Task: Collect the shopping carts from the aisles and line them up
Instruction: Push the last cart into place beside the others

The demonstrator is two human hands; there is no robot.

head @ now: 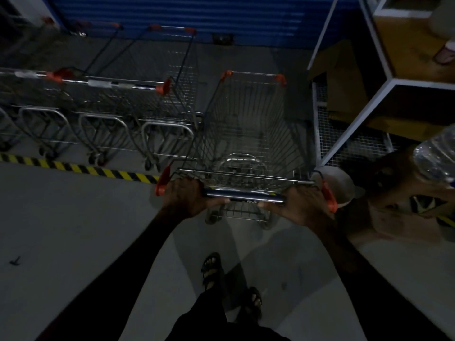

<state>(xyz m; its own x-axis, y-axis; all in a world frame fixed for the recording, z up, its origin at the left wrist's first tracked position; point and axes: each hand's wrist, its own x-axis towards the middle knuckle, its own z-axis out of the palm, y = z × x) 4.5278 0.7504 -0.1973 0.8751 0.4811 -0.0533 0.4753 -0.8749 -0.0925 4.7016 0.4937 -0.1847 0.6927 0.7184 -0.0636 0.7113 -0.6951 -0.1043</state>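
arms: bare to the wrist, no sleeves showing
left hand [183,195]: bare, no glove
right hand [301,205]: bare, no glove
legs: dark loose trousers [204,313]
feet: dark open-toed strap sandals [211,269]

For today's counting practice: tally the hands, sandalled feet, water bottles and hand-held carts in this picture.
Hands: 2, left hand, right hand
Sandalled feet: 2
Water bottle: 1
Hand-held cart: 1
Total: 6

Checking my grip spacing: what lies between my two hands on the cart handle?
In the head view, only bare dark handle bar lies between the left hand and right hand.
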